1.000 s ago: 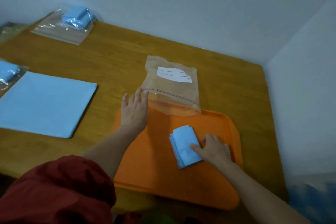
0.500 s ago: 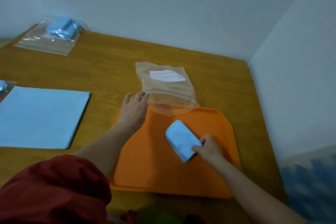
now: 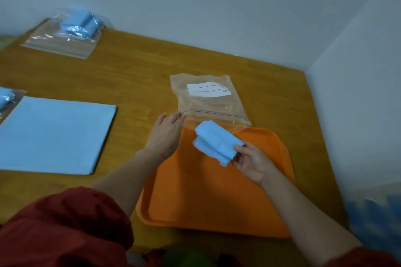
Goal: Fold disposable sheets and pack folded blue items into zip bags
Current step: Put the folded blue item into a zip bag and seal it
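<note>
At 11 o'clock of the right hand point(image 3: 249, 161), which is pinching the folded sheet point(image 3: 217, 143), the flat left hand point(image 3: 167, 134) is touching the zip bag point(image 3: 208, 102).

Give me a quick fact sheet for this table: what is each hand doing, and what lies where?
left hand: straight fingers touch the zip end of the empty zip bag
right hand: pinches the folded blue sheet, apparently lifted over the orange tray
empty zip bag: flat on the table, white label up, zip end overlapping the tray's far rim
flat blue sheets: on the table, left of the tray
packed bag: at the far left corner, blue item inside
</note>
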